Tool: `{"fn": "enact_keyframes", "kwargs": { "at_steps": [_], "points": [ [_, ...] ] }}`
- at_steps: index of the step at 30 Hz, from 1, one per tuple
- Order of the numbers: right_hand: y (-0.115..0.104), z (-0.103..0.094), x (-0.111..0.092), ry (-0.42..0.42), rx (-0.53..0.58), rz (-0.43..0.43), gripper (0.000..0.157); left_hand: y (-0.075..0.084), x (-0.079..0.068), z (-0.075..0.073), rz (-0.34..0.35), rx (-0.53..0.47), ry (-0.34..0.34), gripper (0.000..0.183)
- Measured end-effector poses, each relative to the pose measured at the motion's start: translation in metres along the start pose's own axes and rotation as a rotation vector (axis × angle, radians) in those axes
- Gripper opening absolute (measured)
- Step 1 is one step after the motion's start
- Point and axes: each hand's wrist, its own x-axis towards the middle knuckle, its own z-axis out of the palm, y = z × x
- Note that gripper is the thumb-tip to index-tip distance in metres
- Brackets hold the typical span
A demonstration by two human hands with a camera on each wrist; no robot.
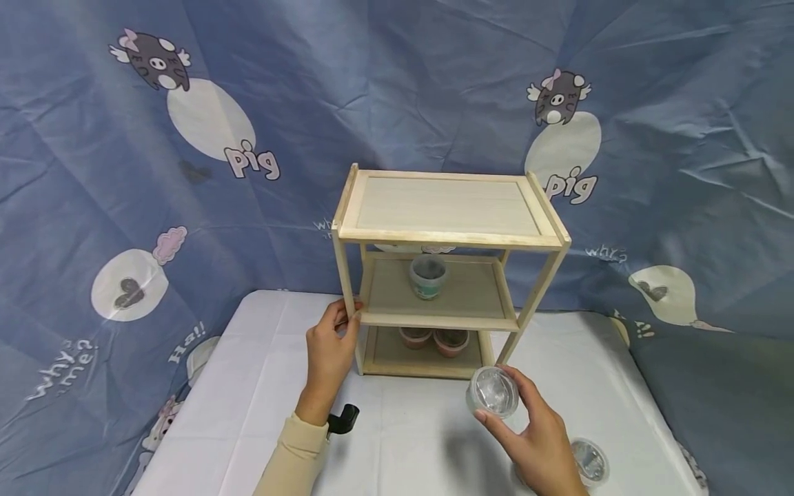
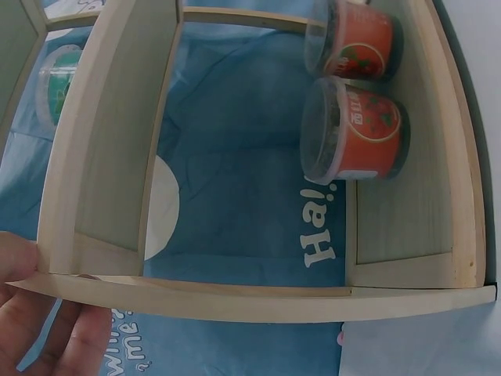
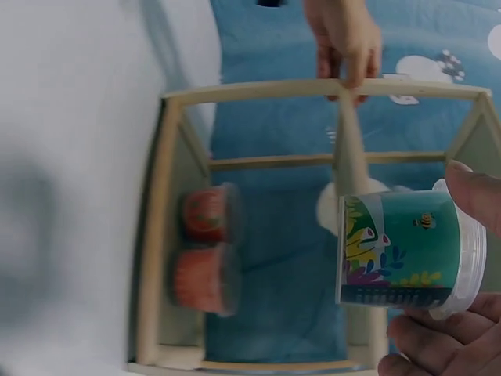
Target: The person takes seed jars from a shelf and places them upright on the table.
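My left hand (image 1: pixel 329 351) grips the left front post of a small wooden shelf rack (image 1: pixel 440 320) at its middle board, thumb and fingers on either side of the wood. Off the rack's lower right front, my right hand (image 1: pixel 542 441) holds a lidded clear plastic tub (image 1: pixel 494 393) between thumb and fingers. The right wrist view shows this tub's green label (image 3: pixel 411 247) with a bee and leaves. On the middle board stands a similar green-labelled tub (image 1: pixel 428 277). Two red-labelled tubs (image 2: pixel 368 133) sit side by side on the bottom board.
Another lidded clear tub (image 1: pixel 589 461) stands on the white tabletop (image 1: pixel 248 413) beside my right wrist, partly hidden by it. The rack's top board (image 1: pixel 446 207) is above the tubs. A blue patterned cloth (image 1: pixel 384 89) hangs behind and around the table.
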Motion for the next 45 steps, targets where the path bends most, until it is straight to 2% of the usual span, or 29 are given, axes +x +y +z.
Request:
{"fn": "enact_keyframes", "kwargs": {
  "at_steps": [8,19,26,31,41,45],
  "points": [
    [0.017,0.022,-0.023,0.03,-0.078,-0.007,0.078,-0.001,-0.001,-0.001,0.0,-0.003,-0.004,0.023],
    [0.042,0.048,-0.045,0.106,-0.173,-0.157,0.081,-0.003,0.001,0.0,0.01,-0.005,0.009,0.023],
    [0.055,0.057,-0.056,0.04,-0.247,-0.104,0.081,-0.002,0.0,0.0,-0.011,-0.009,0.002,0.021],
    [0.069,0.067,-0.063,0.008,-0.305,-0.131,0.08,-0.001,0.0,0.0,-0.01,0.0,0.002,0.02],
    [0.096,0.078,-0.073,0.064,-0.345,-0.24,0.086,0.0,0.001,0.0,-0.016,-0.001,0.0,0.023],
    [0.101,0.079,-0.077,0.032,-0.356,-0.234,0.084,-0.001,0.001,0.001,-0.024,0.005,-0.004,0.022]
  ]
}}
